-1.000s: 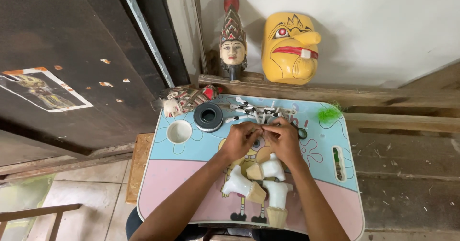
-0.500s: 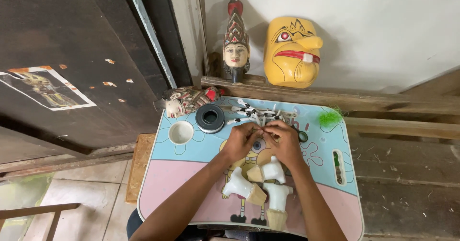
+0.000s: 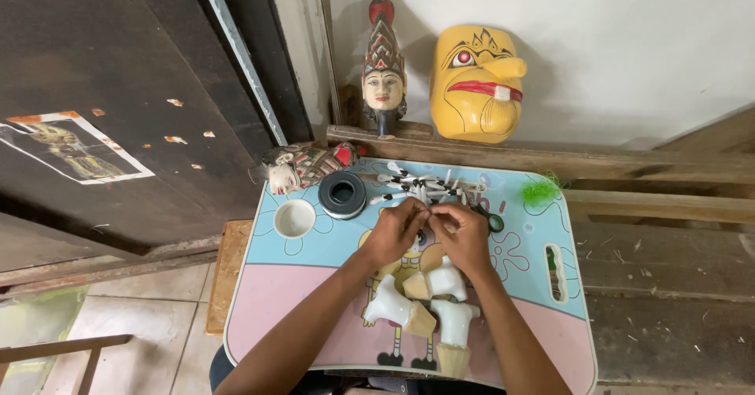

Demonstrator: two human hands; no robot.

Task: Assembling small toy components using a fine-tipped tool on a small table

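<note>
Over the middle of a small blue-and-pink lap table [image 3: 299, 285], my left hand [image 3: 397, 232] and my right hand [image 3: 464, 236] meet with fingertips pinched together. Whatever small thing they pinch is hidden between the fingers. Just beyond the hands lies a heap of small white puppet arms and thin black sticks [image 3: 425, 184]. Below my wrists rest three white-painted wooden puppet torsos with bare wood ends [image 3: 429, 307].
A black spool [image 3: 343, 194] and a small white cup [image 3: 295, 217] sit at the table's left. A patterned puppet body [image 3: 303, 165] lies at the far left corner, a green tuft [image 3: 539, 190] at the right. A carved crowned head [image 3: 383, 73] and yellow mask [image 3: 476, 84] stand on the ledge.
Both hands stay pinched together at the same spot, with only slight finger movement. The camera has shifted a little.
</note>
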